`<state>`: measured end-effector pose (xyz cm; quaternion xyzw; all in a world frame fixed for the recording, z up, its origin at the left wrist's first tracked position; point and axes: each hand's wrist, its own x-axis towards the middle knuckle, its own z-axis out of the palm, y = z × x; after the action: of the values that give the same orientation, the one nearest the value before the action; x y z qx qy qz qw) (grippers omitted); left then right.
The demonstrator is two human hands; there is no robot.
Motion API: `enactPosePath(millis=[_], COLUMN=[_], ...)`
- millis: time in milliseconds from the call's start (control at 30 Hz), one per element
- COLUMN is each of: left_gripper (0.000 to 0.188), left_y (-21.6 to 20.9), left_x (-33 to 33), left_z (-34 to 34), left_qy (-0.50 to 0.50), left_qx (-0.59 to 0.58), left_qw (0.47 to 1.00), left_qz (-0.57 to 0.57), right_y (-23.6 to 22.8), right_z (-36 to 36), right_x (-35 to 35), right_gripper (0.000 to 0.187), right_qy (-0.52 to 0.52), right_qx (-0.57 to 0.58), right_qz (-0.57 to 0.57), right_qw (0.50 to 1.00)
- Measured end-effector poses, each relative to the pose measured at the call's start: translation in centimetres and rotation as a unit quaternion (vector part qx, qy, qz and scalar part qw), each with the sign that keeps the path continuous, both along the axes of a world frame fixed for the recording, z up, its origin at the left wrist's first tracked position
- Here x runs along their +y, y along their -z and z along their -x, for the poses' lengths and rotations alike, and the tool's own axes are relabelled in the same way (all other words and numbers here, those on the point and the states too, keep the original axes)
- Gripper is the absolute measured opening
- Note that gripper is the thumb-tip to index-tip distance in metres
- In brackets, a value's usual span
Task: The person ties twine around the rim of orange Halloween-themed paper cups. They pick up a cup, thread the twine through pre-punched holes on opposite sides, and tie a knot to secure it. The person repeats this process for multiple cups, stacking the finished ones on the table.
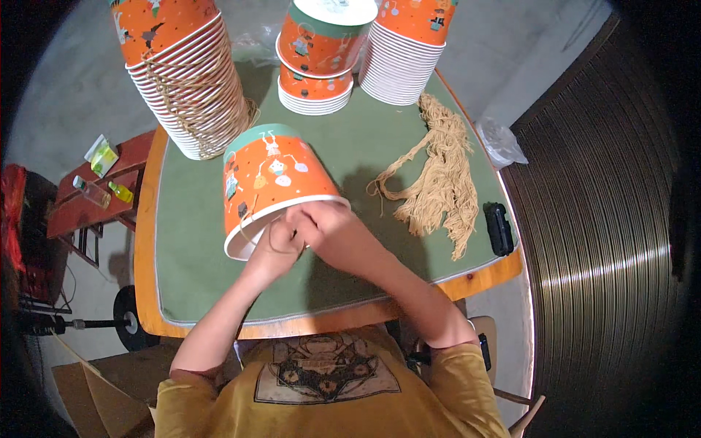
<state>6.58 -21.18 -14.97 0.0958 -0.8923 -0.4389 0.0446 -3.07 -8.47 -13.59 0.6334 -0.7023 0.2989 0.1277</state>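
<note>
Shirt (328,420), mustard yellow, with one dark printed panel (325,374). Beyond it, over one wood-edged counter (148,255) with one green cloth (197,281), two hands, the left hand (281,244) and the right hand (325,228), are together at the white rim of one orange bucket (281,171). Their fingers are bent; whether they are clamped on anything cannot be told. The bucket tilts, mouth toward the person; one thin cord (250,212) crosses its wall. Its decoration comprises cartoon figures and balloon shapes, with one green band at the narrow end. At right, one black case (499,228) and, farther off, one hank of tan twine (442,179). Farthest, three stacks of matching buckets, rims downward: left stack (171,29), draped with twine; middle stack (315,44); right stack (405,62). Nested rims are too close to count reliably.
</note>
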Motion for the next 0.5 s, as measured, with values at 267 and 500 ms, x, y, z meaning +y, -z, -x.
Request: enactPosePath(millis=[267,500], left_gripper=[0.020,0.025], left_y=[0.0,0.0], left_x=[0.0,-0.5], left_z=[-0.1,-0.3], left_qy=[-0.015,0.002], left_qx=[0.004,0.008], left_qw=[0.996,1.000], left_qz=[-0.087,-0.018], right_y=[1.8,3.0], right_z=[1.8,2.6], right_x=[-5.4,-6.3], right_gripper=[0.021,0.023], right_qy=[0.051,-0.012], right_qx=[-0.501,-0.290], right_qz=[-0.148,0.058], right_qw=[0.851,0.955])
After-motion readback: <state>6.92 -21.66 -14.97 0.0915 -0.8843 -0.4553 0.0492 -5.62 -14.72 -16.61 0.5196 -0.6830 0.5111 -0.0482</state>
